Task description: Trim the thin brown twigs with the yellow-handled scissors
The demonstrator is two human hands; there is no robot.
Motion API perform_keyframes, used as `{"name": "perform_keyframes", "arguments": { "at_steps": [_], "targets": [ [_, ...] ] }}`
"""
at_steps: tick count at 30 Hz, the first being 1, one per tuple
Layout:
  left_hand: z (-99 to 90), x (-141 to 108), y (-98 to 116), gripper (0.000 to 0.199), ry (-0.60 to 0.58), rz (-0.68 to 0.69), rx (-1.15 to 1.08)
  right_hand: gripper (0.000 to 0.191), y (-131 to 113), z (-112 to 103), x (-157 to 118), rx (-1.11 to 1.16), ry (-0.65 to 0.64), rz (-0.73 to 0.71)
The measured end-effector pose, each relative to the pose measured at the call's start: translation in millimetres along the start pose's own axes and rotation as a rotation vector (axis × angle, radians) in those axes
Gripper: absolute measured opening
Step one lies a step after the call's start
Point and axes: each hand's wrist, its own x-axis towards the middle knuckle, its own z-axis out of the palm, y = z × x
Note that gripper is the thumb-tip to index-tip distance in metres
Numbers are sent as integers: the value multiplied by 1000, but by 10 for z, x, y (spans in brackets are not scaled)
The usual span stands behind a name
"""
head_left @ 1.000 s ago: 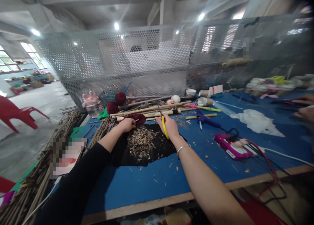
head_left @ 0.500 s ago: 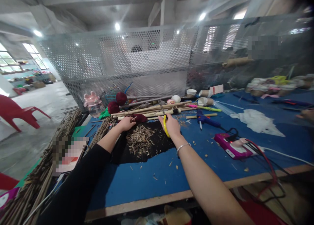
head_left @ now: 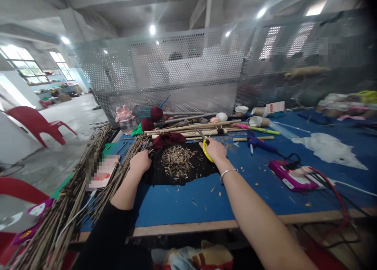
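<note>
A black cloth (head_left: 203,166) lies on the blue table, with a heap of small wood-coloured chips (head_left: 177,161) on it. My left hand (head_left: 140,162) is closed at the cloth's left edge, its fingertips pinching the black fabric. Yellow-handled scissors (head_left: 207,151) are in my right hand (head_left: 216,150), which is closed round them at the cloth's right side, the blades pointing up and away. Dark red fabric (head_left: 169,139) lies just behind the heap.
Bundled twigs (head_left: 70,195) and a phone (head_left: 103,172) lie left. Behind the cloth are sticks (head_left: 191,128) and dark red balls (head_left: 156,114). A blue glue gun (head_left: 259,143), a purple power strip (head_left: 290,176) and white plastic (head_left: 331,148) are right.
My left hand has come from the dark red fabric toward me, to the cloth's left edge. My right hand still has the scissors. The view has turned slightly left.
</note>
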Motion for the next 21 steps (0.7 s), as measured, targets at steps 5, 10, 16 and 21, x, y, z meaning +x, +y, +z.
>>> {"name": "perform_keyframes", "arguments": {
  "at_steps": [5, 10, 16, 21],
  "targets": [
    [-20, -62, -12, 26, 64, -44, -59, 46, -18, -39, -18, -40, -49, 70],
    [-121, -134, 153, 40, 396, -83, -309, 48, -29, -77, -57, 7, -3, 96],
    [-51, -231, 776, 27, 143, 196, -1373, 49, -225, 0, -200, 358, 177, -135],
    [130, -332, 937, 37, -197, 222, -1786, 47, -497, 99, -464, 650, 92, -367]
  ]
}}
